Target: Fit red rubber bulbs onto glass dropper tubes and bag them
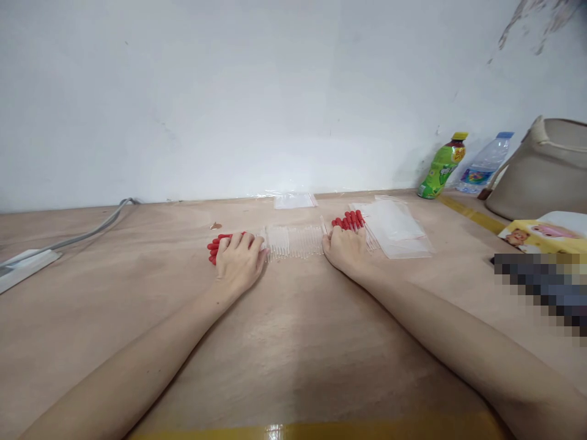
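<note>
Got left hand (241, 256) laid over left red ends (213, 249), fingers bent, and right hand (347, 245) curled at right red ends (356, 219). Can't tell whether actually gripping. See clear tubes (300, 242) lined up between both on tabletop (293, 348).

Your left hand (239, 258) and right hand (346, 245) rest at red-tipped tubes (354, 219), clear tubes (305, 242) between them on the bench (275, 342).

Red pieces (213, 248) partly covered; bag (541, 174) cropped
</note>
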{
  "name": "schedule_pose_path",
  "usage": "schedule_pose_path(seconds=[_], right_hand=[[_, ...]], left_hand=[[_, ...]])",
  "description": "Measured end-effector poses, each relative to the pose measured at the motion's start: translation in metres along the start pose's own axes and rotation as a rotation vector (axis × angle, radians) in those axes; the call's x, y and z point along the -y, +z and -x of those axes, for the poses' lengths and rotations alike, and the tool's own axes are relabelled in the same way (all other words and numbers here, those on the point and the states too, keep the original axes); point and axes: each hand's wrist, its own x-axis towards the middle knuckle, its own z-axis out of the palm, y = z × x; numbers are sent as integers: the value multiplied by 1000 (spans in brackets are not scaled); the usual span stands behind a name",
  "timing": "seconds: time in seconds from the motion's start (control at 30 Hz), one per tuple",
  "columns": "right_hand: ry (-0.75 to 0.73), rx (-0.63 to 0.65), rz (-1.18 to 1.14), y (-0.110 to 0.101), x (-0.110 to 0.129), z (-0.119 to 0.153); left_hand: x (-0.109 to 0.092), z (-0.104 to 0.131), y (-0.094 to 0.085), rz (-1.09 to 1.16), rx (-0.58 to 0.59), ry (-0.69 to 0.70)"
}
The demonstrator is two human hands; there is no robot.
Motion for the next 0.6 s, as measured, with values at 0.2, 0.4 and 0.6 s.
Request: schedule_pose_path(seconds=[0.2, 0.4, 0.6], right_hand=[[-217, -180, -166, -1, -15, 27], [-377, -137, -412, -12, -33, 51], [-456, -120, -482, -17, -36, 55]], left_hand=[[7, -1, 8, 27, 56, -70], [7, -2, 7, 0, 52, -56], [-16, 3, -13, 232, -31, 111]])
